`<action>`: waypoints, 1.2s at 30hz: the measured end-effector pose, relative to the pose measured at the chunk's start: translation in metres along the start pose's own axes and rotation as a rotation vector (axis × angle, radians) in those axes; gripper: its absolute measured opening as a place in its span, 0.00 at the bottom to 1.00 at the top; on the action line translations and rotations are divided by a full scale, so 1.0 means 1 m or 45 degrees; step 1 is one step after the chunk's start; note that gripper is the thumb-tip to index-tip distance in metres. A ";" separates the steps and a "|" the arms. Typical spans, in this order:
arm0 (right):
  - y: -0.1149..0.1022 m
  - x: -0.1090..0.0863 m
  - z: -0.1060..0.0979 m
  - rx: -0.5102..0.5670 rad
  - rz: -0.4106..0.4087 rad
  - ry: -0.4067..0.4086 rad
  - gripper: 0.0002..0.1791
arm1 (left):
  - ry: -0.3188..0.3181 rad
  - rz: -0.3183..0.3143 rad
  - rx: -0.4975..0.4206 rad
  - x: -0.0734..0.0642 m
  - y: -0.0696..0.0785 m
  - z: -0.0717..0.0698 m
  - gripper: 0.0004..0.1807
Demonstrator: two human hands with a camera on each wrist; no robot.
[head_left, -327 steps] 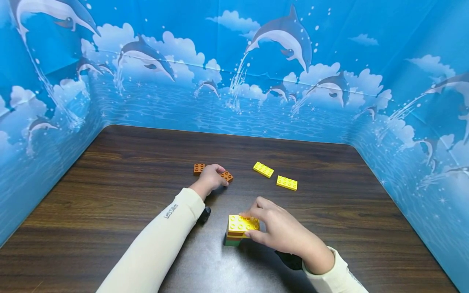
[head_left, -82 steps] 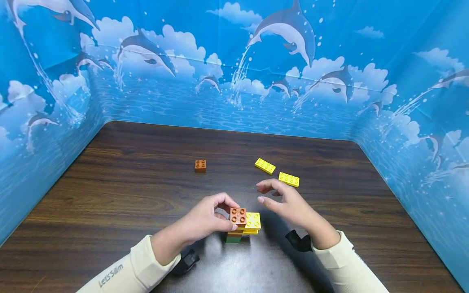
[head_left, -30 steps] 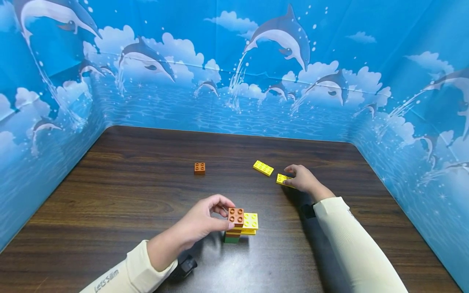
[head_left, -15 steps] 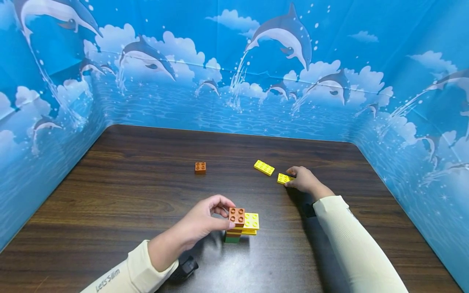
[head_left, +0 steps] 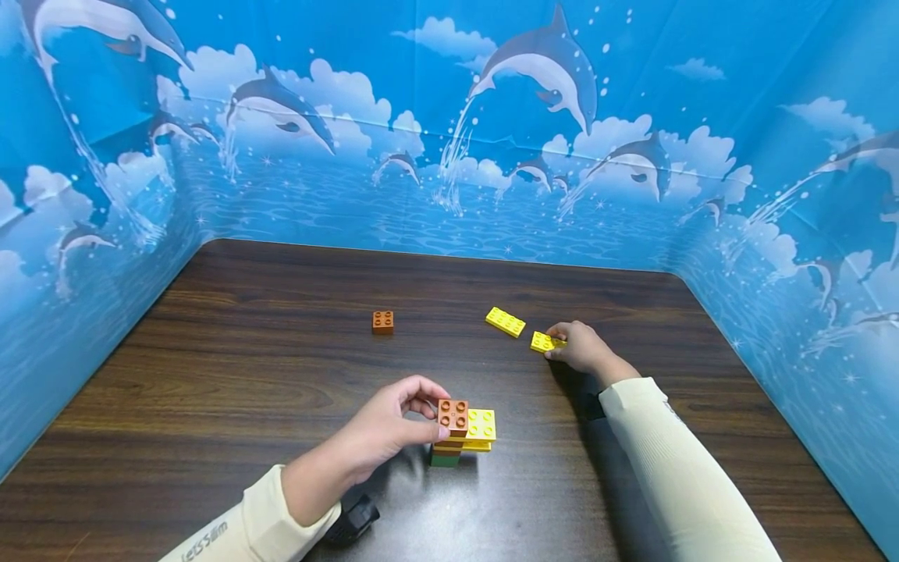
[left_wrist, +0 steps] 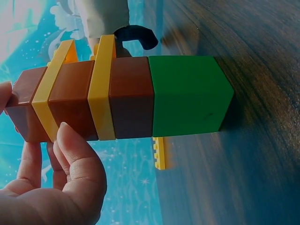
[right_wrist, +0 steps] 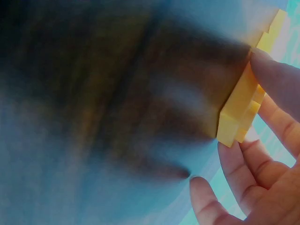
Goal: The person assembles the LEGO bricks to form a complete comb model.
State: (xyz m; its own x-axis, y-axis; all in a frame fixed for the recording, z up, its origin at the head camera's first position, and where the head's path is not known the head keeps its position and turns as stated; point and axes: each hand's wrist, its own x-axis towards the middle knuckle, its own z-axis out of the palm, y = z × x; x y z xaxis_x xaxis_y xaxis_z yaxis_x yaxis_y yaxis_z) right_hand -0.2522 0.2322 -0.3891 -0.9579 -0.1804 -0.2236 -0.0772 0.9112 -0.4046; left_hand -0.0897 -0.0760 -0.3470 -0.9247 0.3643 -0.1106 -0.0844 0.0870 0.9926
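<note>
In the head view, my left hand [head_left: 382, 425] grips the top of a brick tower [head_left: 445, 460] by its brown top brick [head_left: 453, 417]. The left wrist view shows the tower's layers: a green brick [left_wrist: 190, 96] at the base, then brown bricks alternating with two flat yellow bricks. Both yellow layers jut out to the right past the brown ones. Farther back on the right, my right hand [head_left: 581, 347] pinches a flat yellow brick [right_wrist: 236, 103] between thumb and fingers, at the tabletop; the hand hides part of this brick.
A second flat yellow brick [head_left: 505, 321] lies just left of the pinched one. One brown brick [head_left: 382, 322] sits alone at the back, left of centre. A blue dolphin-print curtain [head_left: 449, 195] borders the dark wooden table [head_left: 267, 351] behind and at both sides.
Since the oldest frame, my left hand has brought a brown brick onto the tower. My right hand has left the tower and taken hold of the right yellow brick; little differs over the last second.
</note>
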 end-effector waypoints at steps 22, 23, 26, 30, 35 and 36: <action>-0.022 -0.024 0.004 -0.284 -0.222 0.370 0.23 | 0.018 0.021 0.023 -0.001 -0.005 0.000 0.22; -0.024 -0.026 0.004 -0.292 -0.240 0.389 0.24 | 0.019 0.021 0.023 -0.001 -0.005 0.000 0.22; -0.030 -0.032 0.004 -0.312 -0.300 0.435 0.24 | 0.022 0.021 0.028 -0.001 -0.005 0.000 0.22; -0.039 -0.041 0.005 -0.314 -0.371 0.471 0.24 | 0.017 0.023 0.033 -0.002 -0.004 0.000 0.22; -0.050 -0.055 0.007 -0.310 -0.432 0.495 0.25 | 0.006 0.021 0.026 -0.002 -0.003 0.000 0.22; -0.052 -0.057 0.007 -0.307 -0.443 0.499 0.25 | 0.006 0.021 0.026 -0.002 -0.003 0.001 0.22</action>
State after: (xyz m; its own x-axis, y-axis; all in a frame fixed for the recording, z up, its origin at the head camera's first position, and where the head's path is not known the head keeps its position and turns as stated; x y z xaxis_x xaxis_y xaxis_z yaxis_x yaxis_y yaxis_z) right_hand -0.1912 0.1921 -0.3614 -0.8923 -0.3757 0.2502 -0.4228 0.8898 -0.1717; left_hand -0.0873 -0.0764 -0.3494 -0.9277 0.3614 -0.0938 -0.0613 0.1002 0.9931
